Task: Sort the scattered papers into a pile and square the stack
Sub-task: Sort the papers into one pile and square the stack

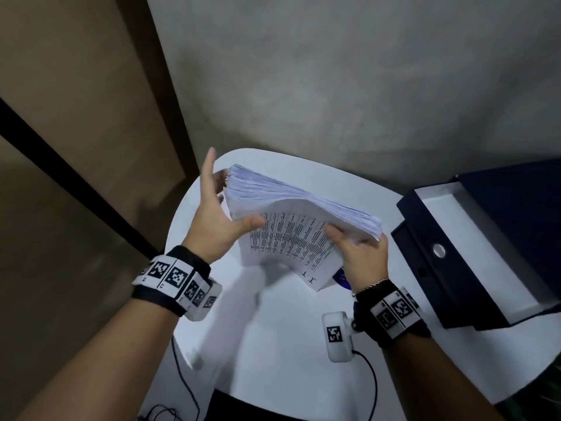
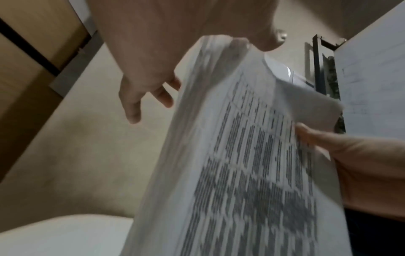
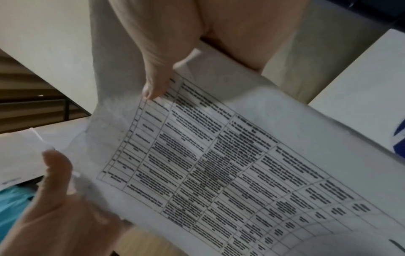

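Observation:
A thick stack of printed papers (image 1: 291, 238) stands tilted on its lower edge over the white table (image 1: 273, 344), with a printed table facing me. My left hand (image 1: 224, 214) holds its left edge: the thumb lies on the front sheet, the fingers are behind, and the index finger points up free. My right hand (image 1: 361, 256) grips the right edge, thumb in front and fingers wrapped behind. The left wrist view shows the stack (image 2: 241, 155) edge-on beside my left hand (image 2: 142, 72). In the right wrist view the front sheet (image 3: 219, 164) curves under my right thumb (image 3: 57, 173).
An open dark blue box (image 1: 473, 247) with a white lining sits at the table's right side. Part of a blue round object (image 1: 343, 279) shows under the stack. A grey wall rises behind the table, and cables (image 1: 372, 387) hang off the near edge.

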